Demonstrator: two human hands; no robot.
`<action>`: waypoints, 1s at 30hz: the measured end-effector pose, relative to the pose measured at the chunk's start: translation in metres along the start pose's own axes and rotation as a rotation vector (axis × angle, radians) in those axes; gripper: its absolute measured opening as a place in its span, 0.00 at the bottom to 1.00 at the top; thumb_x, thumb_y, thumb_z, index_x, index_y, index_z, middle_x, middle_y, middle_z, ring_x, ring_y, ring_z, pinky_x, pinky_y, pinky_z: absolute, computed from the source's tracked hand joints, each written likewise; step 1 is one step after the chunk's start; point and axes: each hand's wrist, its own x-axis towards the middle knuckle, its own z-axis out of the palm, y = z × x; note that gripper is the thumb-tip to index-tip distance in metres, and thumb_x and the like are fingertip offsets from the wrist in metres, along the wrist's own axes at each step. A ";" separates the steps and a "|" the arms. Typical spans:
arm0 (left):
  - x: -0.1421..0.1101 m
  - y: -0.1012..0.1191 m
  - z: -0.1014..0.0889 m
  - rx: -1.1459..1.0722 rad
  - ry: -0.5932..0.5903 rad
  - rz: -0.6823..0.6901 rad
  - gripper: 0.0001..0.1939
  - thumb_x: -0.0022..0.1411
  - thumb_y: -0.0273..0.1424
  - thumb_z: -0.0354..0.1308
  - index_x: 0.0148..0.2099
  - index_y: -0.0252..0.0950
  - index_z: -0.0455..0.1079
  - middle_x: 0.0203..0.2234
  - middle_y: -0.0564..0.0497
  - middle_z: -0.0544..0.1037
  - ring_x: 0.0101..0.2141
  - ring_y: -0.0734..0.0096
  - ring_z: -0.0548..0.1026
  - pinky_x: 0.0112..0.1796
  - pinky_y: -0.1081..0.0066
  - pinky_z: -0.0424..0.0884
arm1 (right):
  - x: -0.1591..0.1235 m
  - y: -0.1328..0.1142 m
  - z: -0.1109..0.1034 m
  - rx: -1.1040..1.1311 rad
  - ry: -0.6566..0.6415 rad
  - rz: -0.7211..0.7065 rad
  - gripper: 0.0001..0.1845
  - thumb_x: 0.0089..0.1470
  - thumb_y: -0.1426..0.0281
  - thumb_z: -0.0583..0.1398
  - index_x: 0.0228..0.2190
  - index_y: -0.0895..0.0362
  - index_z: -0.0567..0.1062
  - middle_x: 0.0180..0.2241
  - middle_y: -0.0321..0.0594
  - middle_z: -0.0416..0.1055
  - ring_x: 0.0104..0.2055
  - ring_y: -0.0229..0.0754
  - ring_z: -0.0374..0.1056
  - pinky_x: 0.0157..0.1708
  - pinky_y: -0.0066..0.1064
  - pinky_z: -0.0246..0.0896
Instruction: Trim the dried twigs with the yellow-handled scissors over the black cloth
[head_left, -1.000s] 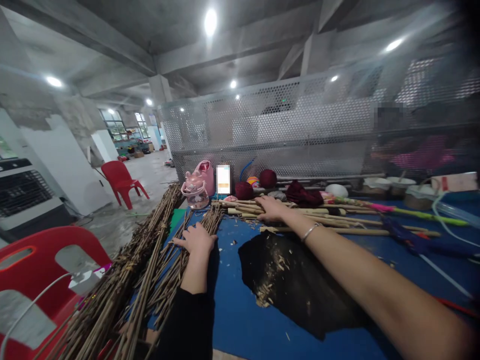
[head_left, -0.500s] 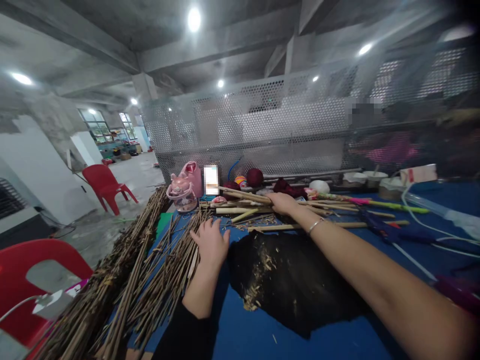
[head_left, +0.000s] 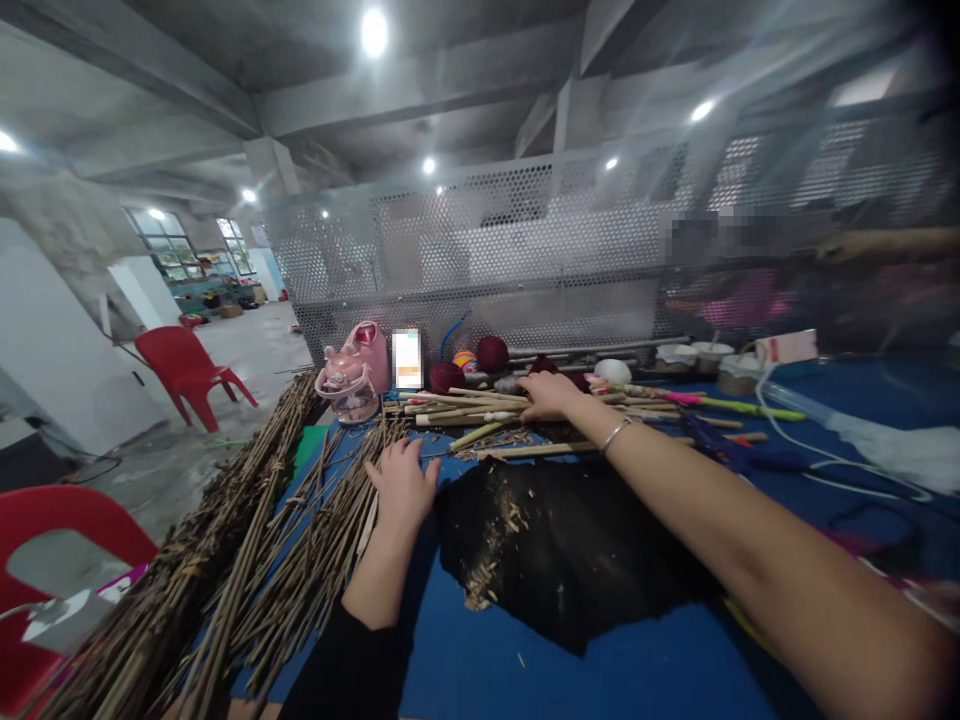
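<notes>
My left hand [head_left: 403,488] rests palm down at the edge of a spread of thin brown twigs [head_left: 315,550], its fingers slightly apart. Close to its fingertips is a thin dark strip I cannot make out. Farther off, my right hand [head_left: 551,398], with a bracelet on its wrist, is closed on pale peeled sticks [head_left: 465,408] lying in a pile; its fingertips are partly hidden. A greenish stick [head_left: 478,436] slants out below the pile. Between my arms lies a black cloth [head_left: 570,545] scattered with wood shavings [head_left: 504,525].
A twig bundle [head_left: 217,500] runs along the table's left side. Behind the sticks stand a pink cup [head_left: 351,385], a lit phone [head_left: 407,360] and yarn balls [head_left: 492,354]. A perforated metal screen [head_left: 480,260] closes off the back. A white cable [head_left: 772,400] lies right; red chairs [head_left: 176,365] stand left.
My right hand has come down into the pile, and the sticks it held raised now lie lower. The fingers of my left hand are less spread. The view has shifted slightly.
</notes>
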 end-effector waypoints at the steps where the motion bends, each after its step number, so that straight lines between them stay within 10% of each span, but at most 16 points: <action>1: -0.001 0.000 -0.002 -0.029 0.025 0.009 0.19 0.55 0.37 0.52 0.49 0.39 0.65 0.49 0.43 0.68 0.50 0.56 0.61 0.51 0.44 0.47 | -0.005 -0.003 -0.003 -0.032 0.035 0.044 0.31 0.34 0.56 0.64 0.42 0.56 0.67 0.45 0.47 0.67 0.47 0.51 0.63 0.40 0.36 0.57; 8: -0.021 0.065 -0.002 -0.225 0.231 0.122 0.17 0.58 0.32 0.46 0.48 0.34 0.65 0.43 0.43 0.71 0.46 0.63 0.66 0.48 0.61 0.59 | -0.034 -0.024 -0.001 -0.041 0.079 0.229 0.21 0.48 0.66 0.59 0.42 0.63 0.64 0.34 0.53 0.72 0.36 0.50 0.70 0.33 0.34 0.61; 12: 0.011 0.114 0.014 -0.002 0.163 0.337 0.22 0.57 0.30 0.48 0.55 0.38 0.59 0.56 0.43 0.59 0.57 0.57 0.51 0.53 0.51 0.49 | -0.038 -0.022 0.000 -0.023 0.090 0.222 0.19 0.49 0.66 0.58 0.42 0.62 0.64 0.34 0.52 0.73 0.37 0.49 0.70 0.32 0.33 0.61; 18: 0.087 0.117 0.052 0.382 -0.145 0.753 0.27 0.58 0.28 0.45 0.60 0.43 0.51 0.60 0.47 0.50 0.60 0.58 0.43 0.54 0.47 0.37 | -0.032 -0.002 0.001 -0.015 0.055 0.162 0.15 0.49 0.64 0.58 0.39 0.57 0.67 0.35 0.47 0.73 0.39 0.46 0.70 0.35 0.31 0.60; 26: 0.027 0.113 0.020 0.448 -0.136 0.511 0.21 0.58 0.31 0.46 0.55 0.38 0.60 0.55 0.41 0.60 0.56 0.49 0.51 0.51 0.42 0.42 | -0.023 0.011 0.003 -0.001 0.009 0.083 0.16 0.49 0.61 0.56 0.38 0.56 0.69 0.36 0.47 0.72 0.39 0.49 0.69 0.35 0.34 0.60; 30: 0.007 0.084 -0.001 0.594 -0.163 0.273 0.18 0.60 0.23 0.40 0.49 0.33 0.65 0.49 0.36 0.65 0.48 0.49 0.63 0.42 0.45 0.60 | -0.022 0.009 0.000 0.006 -0.003 0.063 0.15 0.49 0.63 0.57 0.38 0.57 0.69 0.37 0.48 0.72 0.39 0.49 0.69 0.36 0.34 0.59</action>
